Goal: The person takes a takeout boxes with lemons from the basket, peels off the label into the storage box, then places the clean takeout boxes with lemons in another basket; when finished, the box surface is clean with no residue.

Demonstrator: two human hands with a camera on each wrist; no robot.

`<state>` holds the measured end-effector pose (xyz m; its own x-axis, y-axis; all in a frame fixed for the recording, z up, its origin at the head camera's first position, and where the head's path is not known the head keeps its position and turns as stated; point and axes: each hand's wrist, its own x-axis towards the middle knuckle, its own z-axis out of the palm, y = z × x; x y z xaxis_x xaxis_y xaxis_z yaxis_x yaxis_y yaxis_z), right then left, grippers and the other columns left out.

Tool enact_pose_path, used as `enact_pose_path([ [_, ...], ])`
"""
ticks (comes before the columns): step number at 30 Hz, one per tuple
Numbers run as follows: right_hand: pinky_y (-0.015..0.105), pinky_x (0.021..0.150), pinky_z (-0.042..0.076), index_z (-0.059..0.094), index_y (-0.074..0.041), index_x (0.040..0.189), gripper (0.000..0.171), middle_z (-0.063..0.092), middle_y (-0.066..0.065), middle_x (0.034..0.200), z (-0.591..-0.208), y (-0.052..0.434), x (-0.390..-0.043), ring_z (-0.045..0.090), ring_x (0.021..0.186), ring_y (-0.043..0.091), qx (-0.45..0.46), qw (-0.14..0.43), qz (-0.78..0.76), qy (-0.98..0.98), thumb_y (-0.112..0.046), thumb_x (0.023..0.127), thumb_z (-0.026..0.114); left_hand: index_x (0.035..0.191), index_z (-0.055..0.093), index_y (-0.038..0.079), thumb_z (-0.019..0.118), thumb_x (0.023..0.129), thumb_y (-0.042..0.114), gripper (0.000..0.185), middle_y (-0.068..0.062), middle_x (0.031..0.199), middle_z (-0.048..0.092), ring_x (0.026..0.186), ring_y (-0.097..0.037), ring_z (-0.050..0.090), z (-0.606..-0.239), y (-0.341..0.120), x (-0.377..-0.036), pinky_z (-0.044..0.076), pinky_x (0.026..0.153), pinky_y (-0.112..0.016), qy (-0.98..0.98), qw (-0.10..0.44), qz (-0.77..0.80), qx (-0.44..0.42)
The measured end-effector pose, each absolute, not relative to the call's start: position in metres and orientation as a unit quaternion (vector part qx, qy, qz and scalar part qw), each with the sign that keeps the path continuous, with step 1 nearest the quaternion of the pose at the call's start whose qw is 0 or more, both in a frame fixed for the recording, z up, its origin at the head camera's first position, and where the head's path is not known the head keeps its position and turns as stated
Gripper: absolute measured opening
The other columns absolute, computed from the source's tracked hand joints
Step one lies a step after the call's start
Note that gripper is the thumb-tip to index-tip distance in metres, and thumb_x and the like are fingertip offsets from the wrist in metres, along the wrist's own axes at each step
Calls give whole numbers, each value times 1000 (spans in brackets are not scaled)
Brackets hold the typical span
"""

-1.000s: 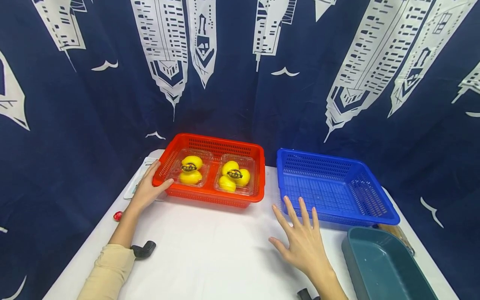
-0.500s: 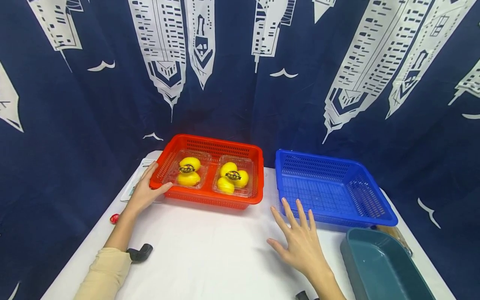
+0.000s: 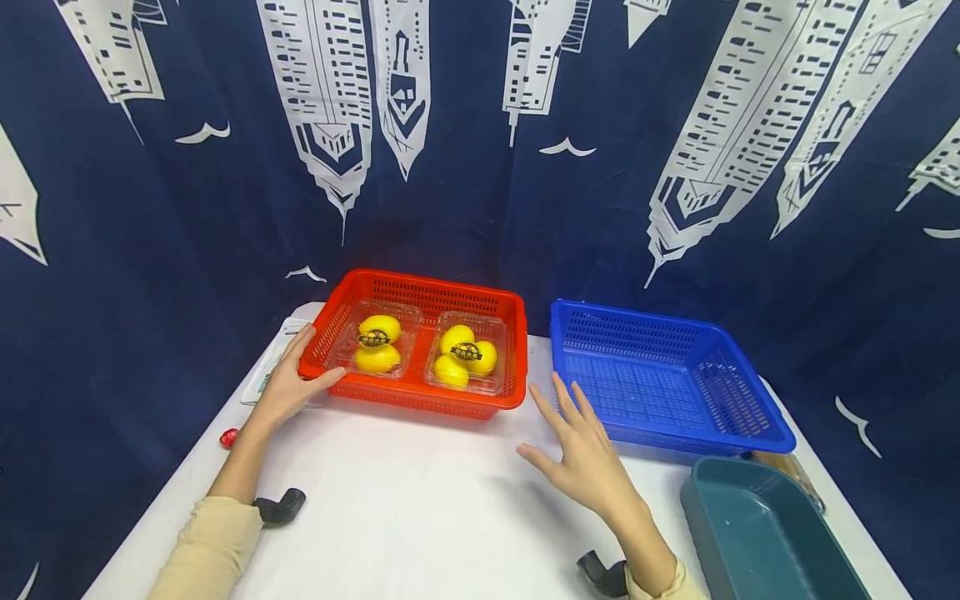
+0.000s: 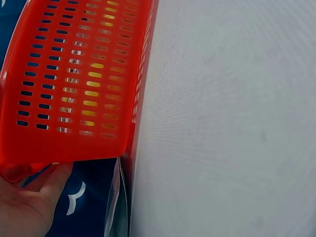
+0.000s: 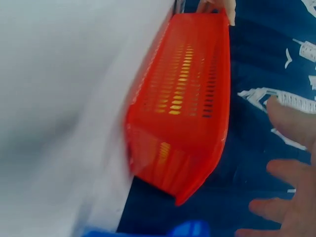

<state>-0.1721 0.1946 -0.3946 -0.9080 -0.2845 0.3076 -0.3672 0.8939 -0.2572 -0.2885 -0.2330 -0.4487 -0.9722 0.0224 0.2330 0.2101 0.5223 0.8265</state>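
From the head camera, the left hand [image 3: 288, 385] grips the near-left corner of the red basket [image 3: 420, 392] — thumb along the front wall, fingers up the left side. The basket stands toward the far left of the white table [image 3: 420, 508] and holds two clear punnets of lemons [image 3: 377, 343] side by side. The right hand [image 3: 581, 454] hovers over the table between the red basket's near-right corner and the blue basket [image 3: 667, 383], fingers straight and spread, holding nothing. The blue basket sits just beside the red one, toward the far right. A teal tub [image 3: 757, 533] lies at the near-right corner of the table, and a small red thing [image 3: 228, 437] lies at the left edge.

From the left wrist camera, the red basket's slotted wall [image 4: 74, 74] fills the upper left, yellow showing through the slots, with the table [image 4: 227, 118] on the right. The left hand's palm [image 4: 24, 207] presses against the basket's corner — its fingers are hidden behind the rim.

From the right wrist camera, blurred, the red basket [image 5: 182, 103] shows end-on at the table [image 5: 59, 98] edge. The right hand's fingers [image 5: 291, 207] stretch out open at the right, apart from the basket.
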Motion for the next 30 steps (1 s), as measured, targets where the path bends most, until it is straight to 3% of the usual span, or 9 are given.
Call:
enact_pose_path([
  [8, 70, 107, 33, 42, -16, 148, 73, 29, 19, 159, -364, 174, -206, 34, 140, 47, 190, 90, 236, -949, -29, 84, 74, 155, 18, 5, 72, 84, 40, 97, -18, 163, 15, 148, -42, 18, -450, -232, -288, 22, 116, -66, -868, 97, -483, -60],
  [18, 58, 107, 42, 31, -4, 150, 89, 43, 22, 148, -335, 144, -265, 45, 134, 40, 120, -45, 303, -944, -36, 81, 76, 155, 19, 4, 73, 83, 39, 97, -17, 163, 15, 149, -42, 17, -449, -233, -288, 20, 116, -67, -865, 97, -488, -67],
  [23, 55, 113, 38, 31, -1, 149, 89, 46, 20, 146, -333, 128, -293, 45, 133, 38, 84, -102, 338, -932, -37, 81, 76, 155, 18, 4, 73, 83, 39, 97, -16, 163, 15, 149, -41, 17, -448, -232, -288, 20, 116, -66, -863, 95, -491, -69],
  [30, 50, 120, 28, 22, 4, 151, 94, 28, 20, 157, -336, 108, -320, 32, 142, 34, 34, -199, 410, -889, -36, 83, 73, 155, 19, 4, 73, 83, 38, 97, -17, 163, 16, 149, -41, 17, -449, -231, -289, 20, 116, -67, -865, 96, -488, -68],
])
